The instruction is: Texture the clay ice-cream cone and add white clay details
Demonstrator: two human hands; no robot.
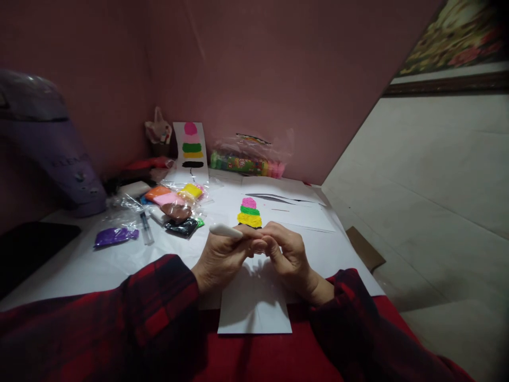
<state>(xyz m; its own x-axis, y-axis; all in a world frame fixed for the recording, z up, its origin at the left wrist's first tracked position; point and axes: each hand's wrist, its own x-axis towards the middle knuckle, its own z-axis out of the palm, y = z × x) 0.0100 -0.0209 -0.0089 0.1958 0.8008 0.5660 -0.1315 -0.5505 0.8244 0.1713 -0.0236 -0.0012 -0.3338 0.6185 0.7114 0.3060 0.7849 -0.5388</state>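
My left hand [225, 260] is closed round a white pen-like tool [225, 231], whose thick rounded end sticks out to the left. Its other end runs in between my fingers and is hidden. With thumb and forefinger pinched together, my right hand [287, 260] meets the left fingertips; what it pinches is too small to make out. Beneath both hands lies a white paper strip [254, 313]. Just beyond them, the strip shows pink, green and yellow coloured layers [249, 213], with a black part mostly covered by my fingers.
A similar coloured card [191, 172] leans at the wall. Clear packets of coloured clay [170, 199], a purple packet [115, 236] and a small clear tube [146, 228] lie left. A purple bottle [67, 154], a bag of coloured tubes [248, 162] and paper sheets [286, 188] stand or lie around.
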